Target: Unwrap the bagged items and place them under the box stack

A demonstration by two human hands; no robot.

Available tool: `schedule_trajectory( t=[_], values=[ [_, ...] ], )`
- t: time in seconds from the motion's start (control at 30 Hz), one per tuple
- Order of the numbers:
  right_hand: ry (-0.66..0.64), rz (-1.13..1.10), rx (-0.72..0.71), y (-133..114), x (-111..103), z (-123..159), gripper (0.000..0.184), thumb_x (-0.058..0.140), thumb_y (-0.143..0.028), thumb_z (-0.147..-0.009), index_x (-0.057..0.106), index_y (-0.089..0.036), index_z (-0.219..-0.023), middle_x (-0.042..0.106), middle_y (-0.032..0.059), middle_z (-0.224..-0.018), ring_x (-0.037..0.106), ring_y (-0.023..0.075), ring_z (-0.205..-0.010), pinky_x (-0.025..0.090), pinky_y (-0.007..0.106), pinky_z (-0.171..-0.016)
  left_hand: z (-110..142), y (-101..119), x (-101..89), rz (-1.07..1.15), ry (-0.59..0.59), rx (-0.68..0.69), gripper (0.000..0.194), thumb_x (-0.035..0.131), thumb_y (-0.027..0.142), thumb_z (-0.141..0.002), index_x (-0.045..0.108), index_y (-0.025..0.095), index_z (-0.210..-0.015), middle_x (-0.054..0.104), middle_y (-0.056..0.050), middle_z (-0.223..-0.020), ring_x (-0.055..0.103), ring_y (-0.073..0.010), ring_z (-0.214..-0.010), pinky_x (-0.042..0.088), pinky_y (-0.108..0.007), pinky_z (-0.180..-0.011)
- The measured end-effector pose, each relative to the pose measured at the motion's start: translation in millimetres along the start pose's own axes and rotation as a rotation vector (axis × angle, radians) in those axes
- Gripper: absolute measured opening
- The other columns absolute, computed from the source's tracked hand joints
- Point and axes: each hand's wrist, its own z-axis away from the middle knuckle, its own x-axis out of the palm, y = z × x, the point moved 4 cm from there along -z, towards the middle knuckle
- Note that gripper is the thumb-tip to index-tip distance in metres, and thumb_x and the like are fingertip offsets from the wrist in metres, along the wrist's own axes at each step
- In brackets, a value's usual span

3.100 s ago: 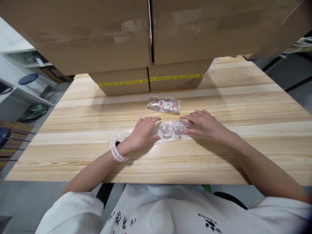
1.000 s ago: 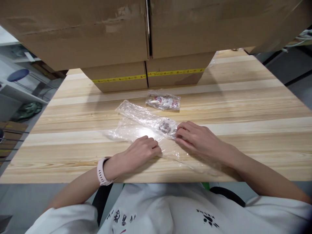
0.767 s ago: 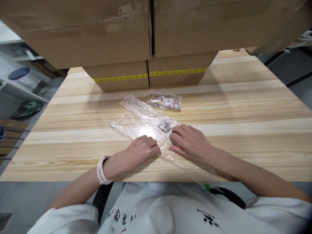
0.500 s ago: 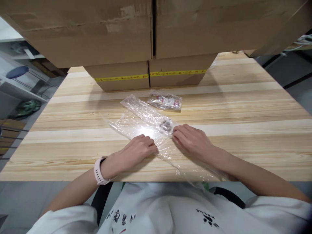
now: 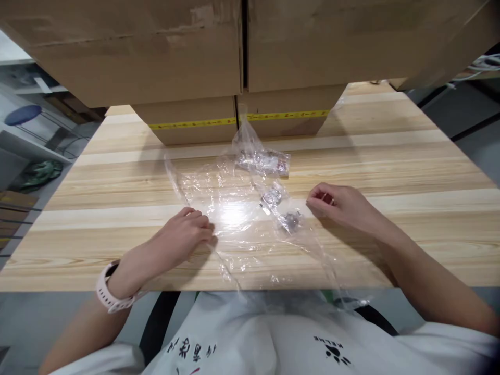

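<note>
A thin clear plastic sheet (image 5: 234, 250) lies crinkled and spread across the wooden table, its near end hanging over the front edge. My left hand (image 5: 187, 232) is closed on the sheet's left edge, fingertips pinched together. To the right of the sheet, my right hand (image 5: 344, 205) is curled with thumb and finger together; whatever they hold, if anything, cannot be made out. Between the hands, a small silvery-grey item (image 5: 272, 197) and a small dark item (image 5: 290, 222) show in or under the film. Behind them lies a clear packet (image 5: 269, 162) with printed red and white contents, partly under the film.
Large cardboard boxes (image 5: 164, 57) are stacked at the table's back, overhanging the lower boxes (image 5: 195, 114), which carry a yellow tape strip. The wooden table (image 5: 402, 172) ends close to my body. A blue stool (image 5: 23, 114) stands off to the left.
My hands have moved apart, the left towards the left and the right towards the right. The film has spread wider and risen at the back over the packet. A second small item now shows.
</note>
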Motion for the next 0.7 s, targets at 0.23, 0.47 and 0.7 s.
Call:
schedule_trajectory(
  t=[0.23, 0.47, 0.7],
  values=[
    [0.029, 0.415, -0.347, -67, 42, 17, 0.033, 0.055, -0.047, -0.103, 0.061, -0.018, -0.088, 0.07, 0.0087, -0.089, 0.06, 0.0192, -0.072, 0.029, 0.026, -0.053, -34, 51, -25.4, 0.227, -0.083, 0.094, 0.025, 0.044, 0.024, -0.109, 0.069, 0.023, -0.114, 0.07, -0.006, -0.112, 0.063, -0.0188, -0.098, 0.046, -0.032, -0.085],
    [0.04, 0.332, -0.38, -60, 56, 20, 0.024, 0.044, -0.025, -0.106, 0.055, -0.019, -0.085, 0.065, 0.0054, -0.082, 0.057, 0.0169, -0.072, 0.031, 0.028, -0.056, -71, 83, 18.4, 0.153, -0.049, 0.117, 0.014, 0.052, 0.023, -0.106, 0.06, 0.016, -0.096, 0.062, -0.007, -0.099, 0.052, -0.0187, -0.083, 0.043, -0.033, -0.069],
    [0.064, -0.123, -0.122, -49, 34, 14, 0.022, 0.052, -0.034, -0.102, 0.055, -0.022, -0.085, 0.065, 0.0017, -0.078, 0.056, 0.0144, -0.064, 0.043, 0.029, -0.059, -71, 75, 30.3, 0.179, -0.024, 0.154, 0.01, 0.052, 0.018, -0.104, 0.059, 0.018, -0.097, 0.06, -0.006, -0.102, 0.051, -0.0186, -0.088, 0.043, -0.032, -0.072]
  ],
)
